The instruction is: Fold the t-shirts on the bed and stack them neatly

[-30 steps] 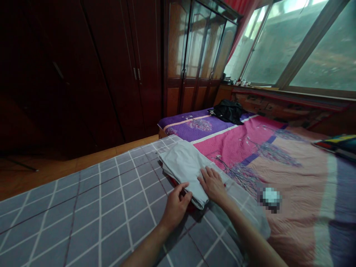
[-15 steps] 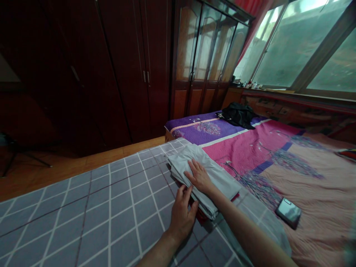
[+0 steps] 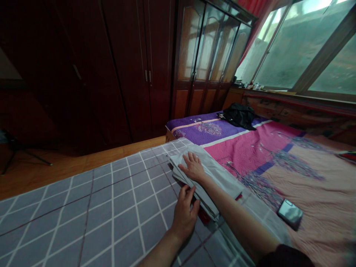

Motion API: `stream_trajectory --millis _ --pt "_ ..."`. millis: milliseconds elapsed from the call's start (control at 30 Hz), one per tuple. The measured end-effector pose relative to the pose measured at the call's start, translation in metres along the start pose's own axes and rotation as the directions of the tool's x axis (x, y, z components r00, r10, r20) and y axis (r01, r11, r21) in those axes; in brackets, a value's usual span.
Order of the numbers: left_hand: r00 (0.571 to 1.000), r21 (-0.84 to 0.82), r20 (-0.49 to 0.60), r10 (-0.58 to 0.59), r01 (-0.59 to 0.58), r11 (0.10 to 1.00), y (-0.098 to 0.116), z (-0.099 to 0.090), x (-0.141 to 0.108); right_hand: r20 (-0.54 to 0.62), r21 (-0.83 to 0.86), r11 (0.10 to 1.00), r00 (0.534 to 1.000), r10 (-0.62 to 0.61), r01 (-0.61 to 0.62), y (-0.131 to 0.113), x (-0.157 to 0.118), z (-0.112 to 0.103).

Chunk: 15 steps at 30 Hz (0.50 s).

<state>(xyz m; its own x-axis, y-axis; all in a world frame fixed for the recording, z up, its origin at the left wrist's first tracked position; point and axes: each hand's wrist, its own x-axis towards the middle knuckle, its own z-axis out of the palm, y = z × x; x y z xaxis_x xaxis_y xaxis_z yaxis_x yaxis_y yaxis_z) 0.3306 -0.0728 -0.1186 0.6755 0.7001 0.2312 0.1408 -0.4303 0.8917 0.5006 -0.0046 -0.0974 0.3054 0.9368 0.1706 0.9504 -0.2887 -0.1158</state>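
Observation:
A folded pale grey cloth (image 3: 219, 174) lies in a flat stack on the grey checked sheet (image 3: 125, 207), with bits of dark red fabric showing beneath its near and right edges. My right hand (image 3: 192, 167) rests palm down on top of the stack near its far left corner, fingers spread. Beside the stack's left edge is my left hand (image 3: 185, 211), its fingers curved but apart, fingertips touching the cloth's side. Neither hand has anything gripped in it.
Right of the stack, a phone (image 3: 290, 213) lies on the purple, pink and peach bedspread (image 3: 314, 189). A black garment (image 3: 239, 115) sits farther back. Dark wardrobes (image 3: 128, 74) stand behind, windows at the right. A black stand's legs (image 3: 30, 152) show on the floor at left.
My right hand has slid slightly left over the cloth towards its far left edge. A dark sleeve now shows on the right arm. My left hand has barely moved.

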Motion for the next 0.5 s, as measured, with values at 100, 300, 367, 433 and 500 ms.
stream_trajectory --millis 100,300,367,433,500 --pt "1.0 0.024 0.01 0.014 -0.015 1.0 -0.001 0.001 0.0 0.027 0.009 1.0 0.999 -0.024 0.023 0.025 0.0 0.0" --pt "0.997 0.099 0.008 0.078 -0.078 0.992 -0.004 0.004 -0.003 -0.013 0.0 0.996 0.996 0.085 -0.085 0.072 -0.007 -0.009" --pt "0.989 0.154 -0.07 0.13 -0.118 0.981 -0.002 0.003 -0.004 -0.028 0.003 0.995 0.994 0.104 -0.104 0.069 -0.008 -0.01" --pt "0.966 0.237 -0.137 0.221 -0.185 0.954 -0.001 0.003 -0.005 -0.039 0.017 0.994 0.993 0.111 -0.11 0.056 -0.007 -0.01" --pt "0.943 0.315 -0.115 0.312 -0.264 0.912 -0.001 0.002 -0.005 -0.039 0.041 0.995 0.995 0.087 -0.086 0.039 -0.007 -0.009"
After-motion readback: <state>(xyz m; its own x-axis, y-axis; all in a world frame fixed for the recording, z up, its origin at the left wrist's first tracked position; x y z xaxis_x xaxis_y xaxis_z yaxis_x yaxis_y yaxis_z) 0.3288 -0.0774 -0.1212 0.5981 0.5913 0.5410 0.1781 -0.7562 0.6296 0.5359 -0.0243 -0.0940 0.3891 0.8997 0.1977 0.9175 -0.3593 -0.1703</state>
